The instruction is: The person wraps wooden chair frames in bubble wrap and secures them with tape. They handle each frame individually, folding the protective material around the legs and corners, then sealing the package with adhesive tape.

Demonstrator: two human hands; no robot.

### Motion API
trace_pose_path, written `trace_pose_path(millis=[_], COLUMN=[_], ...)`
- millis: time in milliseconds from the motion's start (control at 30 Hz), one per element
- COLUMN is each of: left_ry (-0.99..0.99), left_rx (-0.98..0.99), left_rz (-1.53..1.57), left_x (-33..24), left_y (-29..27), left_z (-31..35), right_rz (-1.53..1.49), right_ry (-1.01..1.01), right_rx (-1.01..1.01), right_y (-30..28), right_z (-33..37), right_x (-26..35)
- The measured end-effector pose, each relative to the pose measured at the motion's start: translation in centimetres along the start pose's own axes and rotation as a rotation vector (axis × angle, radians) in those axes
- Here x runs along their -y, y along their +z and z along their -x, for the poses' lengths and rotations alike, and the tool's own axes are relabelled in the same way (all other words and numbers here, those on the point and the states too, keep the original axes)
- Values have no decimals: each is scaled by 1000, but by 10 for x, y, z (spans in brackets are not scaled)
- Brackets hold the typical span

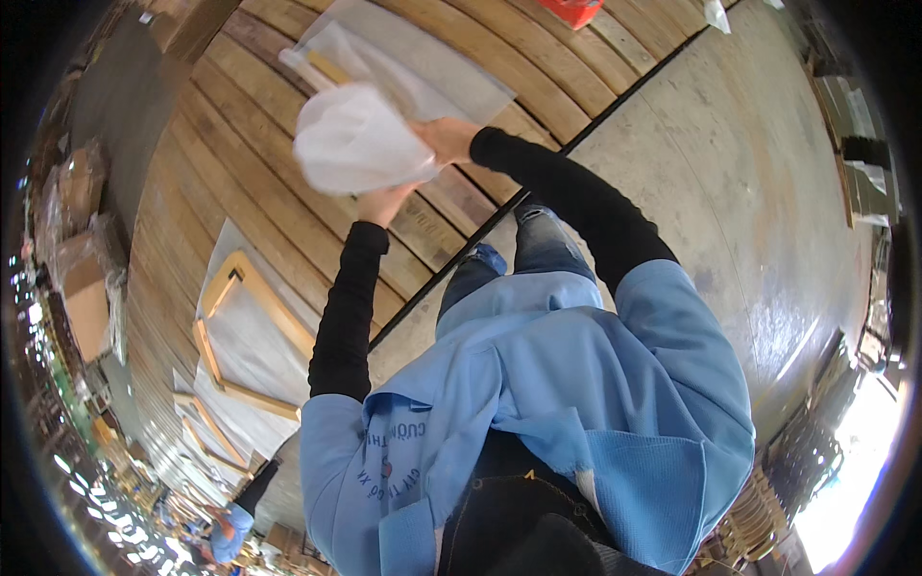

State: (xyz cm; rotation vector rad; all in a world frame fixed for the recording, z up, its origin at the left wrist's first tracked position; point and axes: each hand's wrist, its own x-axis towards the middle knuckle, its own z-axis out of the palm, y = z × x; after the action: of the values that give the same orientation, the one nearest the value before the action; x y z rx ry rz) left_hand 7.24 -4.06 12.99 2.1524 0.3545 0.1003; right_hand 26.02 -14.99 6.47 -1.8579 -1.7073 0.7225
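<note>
Both my hands are up against a bunched white wrapping sheet, blurred by motion, above a slatted wooden surface. My left hand is closed on its near edge, the fingers partly hidden by the white material. At its right side my right hand grips it, fingers bent. Just beyond the bundle, a light wooden piece shows at the upper left, partly covered. A flat translucent sheet lies under and behind it on the slats.
To the left, an angled wooden frame rests on a white sheet, with more frame pieces farther along. Another person is at the lower left. Cardboard boxes stand at far left. A red object sits at the top.
</note>
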Motion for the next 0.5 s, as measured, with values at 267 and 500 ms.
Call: trace_pose_path(millis=[267,500], left_ry=[-294,-621], left_rx=[-120,-171], left_rz=[-137,-161], left_x=[41,60], left_y=[7,47], left_z=[-10,-3], right_rz=[-169,301], right_ry=[35,619], right_rx=[-460,-529], right_y=[-93,-275], right_z=[50,145], right_x=[-64,-399])
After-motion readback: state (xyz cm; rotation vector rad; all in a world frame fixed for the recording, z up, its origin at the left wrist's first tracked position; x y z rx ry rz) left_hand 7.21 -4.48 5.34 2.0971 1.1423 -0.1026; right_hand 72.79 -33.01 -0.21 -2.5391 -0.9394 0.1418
